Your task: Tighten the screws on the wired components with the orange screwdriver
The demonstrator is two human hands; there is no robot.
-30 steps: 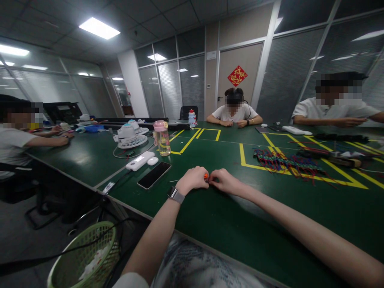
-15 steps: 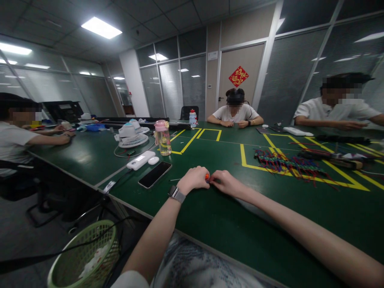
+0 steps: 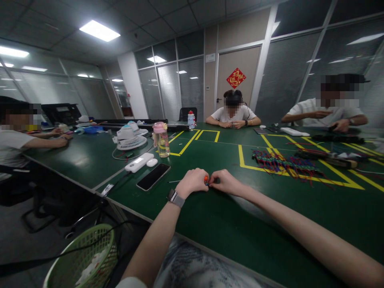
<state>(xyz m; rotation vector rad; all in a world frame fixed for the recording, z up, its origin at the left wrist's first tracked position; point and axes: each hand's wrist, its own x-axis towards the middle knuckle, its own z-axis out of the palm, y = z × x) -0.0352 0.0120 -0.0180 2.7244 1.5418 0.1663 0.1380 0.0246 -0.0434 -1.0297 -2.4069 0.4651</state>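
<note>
My left hand (image 3: 193, 183), with a watch (image 3: 175, 197) on its wrist, is closed around a screwdriver. The orange handle end (image 3: 206, 179) shows beside the fingers, and its thin metal shaft (image 3: 173, 182) sticks out on the left. Fingertips of my right hand (image 3: 223, 182) are pinched together close to the left fingers. Between the two hands is something small and dark bluish, mostly covered by fingers and too small to name. Both hands are just over the green table (image 3: 240, 224).
Left of my hands lie a phone (image 3: 153, 177), a white power bank (image 3: 139, 163) and a white case (image 3: 152, 163), with a pink-lidded bottle (image 3: 162, 140) behind. Small wired boards (image 3: 285, 162) are heaped right, inside yellow tape. A green basket (image 3: 105, 232) stands below the edge. Several people sit around.
My hands stay almost in place around the small thing. The camera view has shifted slightly. The person at the right has raised one hand and drawn the arms in.
</note>
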